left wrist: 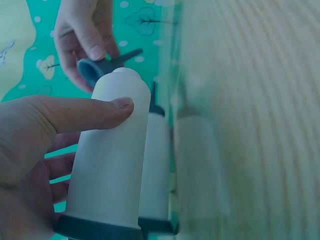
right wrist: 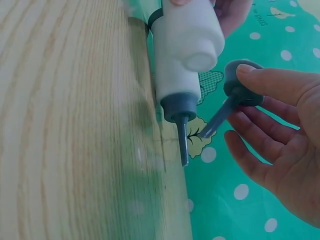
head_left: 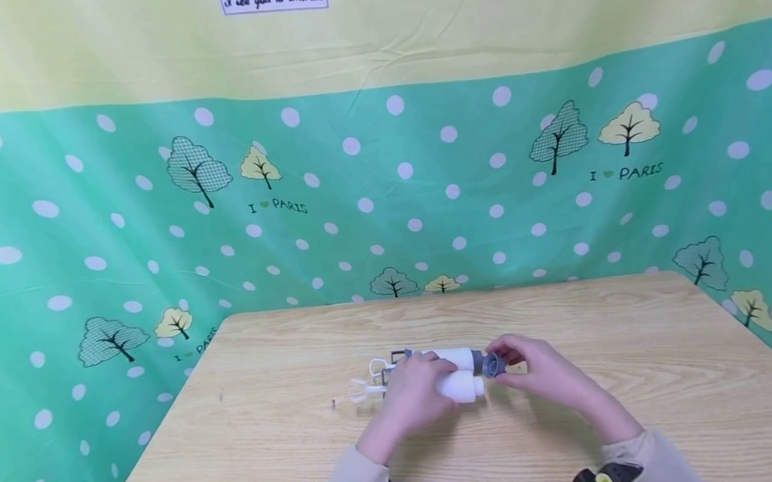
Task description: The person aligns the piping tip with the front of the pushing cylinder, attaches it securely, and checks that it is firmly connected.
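Note:
My left hand [head_left: 408,394] grips a white icing syringe barrel [left wrist: 107,160] with its thumb across the side. The barrel's narrow front neck is bare, as the right wrist view shows. Just off that neck, my right hand [head_left: 549,372] pinches a dark grey nozzle cap [right wrist: 242,82] between thumb and fingers, its spout pointing away from the barrel. Beside the held barrel lies a second white icing syringe [head_left: 456,356], its own grey nozzle [right wrist: 179,107] on. Looped plunger handles [head_left: 360,390] stick out at the left, beyond my left hand.
Both syringes are on or just above a light wood table [head_left: 273,446]. A tiny dark speck or piece [head_left: 334,404] lies left of the handles. A green dotted curtain [head_left: 332,245] hangs behind the table's back edge.

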A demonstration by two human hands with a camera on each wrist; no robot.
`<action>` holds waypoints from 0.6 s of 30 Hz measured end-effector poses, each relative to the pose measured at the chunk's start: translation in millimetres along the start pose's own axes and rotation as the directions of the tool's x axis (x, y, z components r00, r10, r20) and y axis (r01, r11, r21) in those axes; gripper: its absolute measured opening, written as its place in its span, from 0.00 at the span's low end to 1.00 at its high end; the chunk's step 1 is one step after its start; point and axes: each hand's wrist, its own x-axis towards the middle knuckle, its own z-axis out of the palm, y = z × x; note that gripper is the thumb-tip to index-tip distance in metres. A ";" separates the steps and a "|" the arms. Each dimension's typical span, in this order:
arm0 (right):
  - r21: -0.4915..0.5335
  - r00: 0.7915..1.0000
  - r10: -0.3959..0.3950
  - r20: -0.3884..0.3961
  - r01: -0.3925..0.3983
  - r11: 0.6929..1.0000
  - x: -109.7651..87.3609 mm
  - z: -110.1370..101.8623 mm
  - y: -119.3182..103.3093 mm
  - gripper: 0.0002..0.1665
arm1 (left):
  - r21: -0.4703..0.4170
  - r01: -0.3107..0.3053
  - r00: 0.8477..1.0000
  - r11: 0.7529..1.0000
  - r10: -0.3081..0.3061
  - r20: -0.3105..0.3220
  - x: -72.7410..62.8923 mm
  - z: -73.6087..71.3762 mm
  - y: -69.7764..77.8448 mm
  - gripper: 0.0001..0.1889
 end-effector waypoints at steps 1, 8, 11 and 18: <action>-0.003 1.000 0.000 -0.005 0.000 1.000 0.3 0.3 -0.1 0.24 | -0.008 0.009 1.000 1.000 -0.009 -0.009 -0.7 -1.9 -1.7 0.23; -0.043 0.998 -0.057 -0.030 0.056 0.998 3.7 1.6 -6.8 0.23 | -0.047 0.067 0.996 0.997 -0.069 -0.063 -3.2 -20.3 -7.9 0.24; -0.052 0.997 -0.068 -0.036 0.066 0.996 5.2 2.2 -11.2 0.24 | -0.059 0.073 0.993 0.996 -0.079 -0.093 -2.5 -25.2 -8.0 0.24; -0.035 0.993 -0.112 -0.041 0.110 0.993 8.1 4.5 -20.6 0.24 | -0.064 0.062 0.991 0.996 -0.069 -0.114 -2.3 -31.1 -4.7 0.24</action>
